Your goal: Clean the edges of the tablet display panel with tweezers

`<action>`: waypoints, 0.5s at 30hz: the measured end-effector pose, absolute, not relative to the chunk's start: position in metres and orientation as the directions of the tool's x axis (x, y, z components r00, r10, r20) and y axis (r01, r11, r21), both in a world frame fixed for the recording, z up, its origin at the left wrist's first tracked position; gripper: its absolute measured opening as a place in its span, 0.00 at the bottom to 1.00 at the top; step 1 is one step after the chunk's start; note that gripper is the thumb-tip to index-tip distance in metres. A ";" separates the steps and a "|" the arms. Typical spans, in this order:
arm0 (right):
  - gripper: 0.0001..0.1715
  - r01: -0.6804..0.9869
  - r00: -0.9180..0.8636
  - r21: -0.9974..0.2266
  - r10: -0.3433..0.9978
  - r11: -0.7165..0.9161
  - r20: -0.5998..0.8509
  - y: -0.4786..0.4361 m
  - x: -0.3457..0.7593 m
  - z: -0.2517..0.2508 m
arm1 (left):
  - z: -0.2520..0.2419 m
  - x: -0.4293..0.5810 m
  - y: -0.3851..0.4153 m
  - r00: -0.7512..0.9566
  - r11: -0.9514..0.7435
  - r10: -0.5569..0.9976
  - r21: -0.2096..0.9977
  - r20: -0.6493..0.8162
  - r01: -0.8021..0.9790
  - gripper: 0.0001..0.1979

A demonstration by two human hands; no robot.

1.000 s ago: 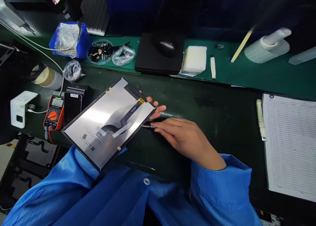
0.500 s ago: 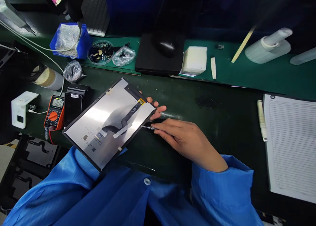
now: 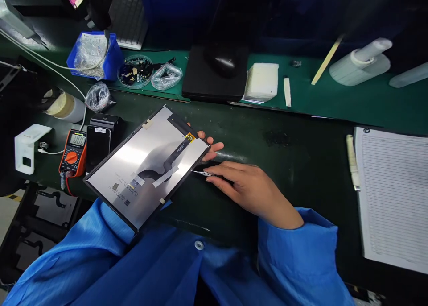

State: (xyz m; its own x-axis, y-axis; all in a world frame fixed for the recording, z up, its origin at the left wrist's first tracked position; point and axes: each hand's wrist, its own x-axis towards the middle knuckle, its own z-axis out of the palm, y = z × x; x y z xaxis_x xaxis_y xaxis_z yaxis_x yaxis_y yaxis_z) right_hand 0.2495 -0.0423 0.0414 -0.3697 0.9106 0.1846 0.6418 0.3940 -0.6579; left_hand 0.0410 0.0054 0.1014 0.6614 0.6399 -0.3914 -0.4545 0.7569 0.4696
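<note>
A tablet-sized display panel [image 3: 129, 152], silver back up, lies tilted across my left hand [image 3: 211, 149], which supports it from beneath. Only the fingertips show past its right edge; the palm is hidden. On the panel's back are a black flex cable [image 3: 170, 161], an orange patch at the cable's upper end, and strips of pale tape. My right hand [image 3: 245, 181] pinches a pair of metal tweezers [image 3: 202, 173]. Their tips are at the panel's lower right edge; whether they touch it I cannot tell.
To the left are an orange multimeter [image 3: 72, 152], a phone-like device [image 3: 98, 145], and a white plastic piece [image 3: 25, 150]. Along the back shelf stand a blue bin [image 3: 113, 58], a dish of small parts [image 3: 135, 72], a black mouse [image 3: 222, 60] and white wipes [image 3: 262, 82]. Lined paper [image 3: 394, 199] lies right.
My right hand and the tweezers have shifted very slightly left, and more of the tweezers shows. The panel stays in my left hand, nearly unmoved; the whole view has shifted a little.
</note>
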 end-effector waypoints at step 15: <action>0.10 0.658 -0.341 -0.675 0.932 0.333 0.127 -0.042 0.247 0.044 | 0.118 0.061 0.012 0.619 0.800 0.598 0.332 -0.509 -0.500 0.27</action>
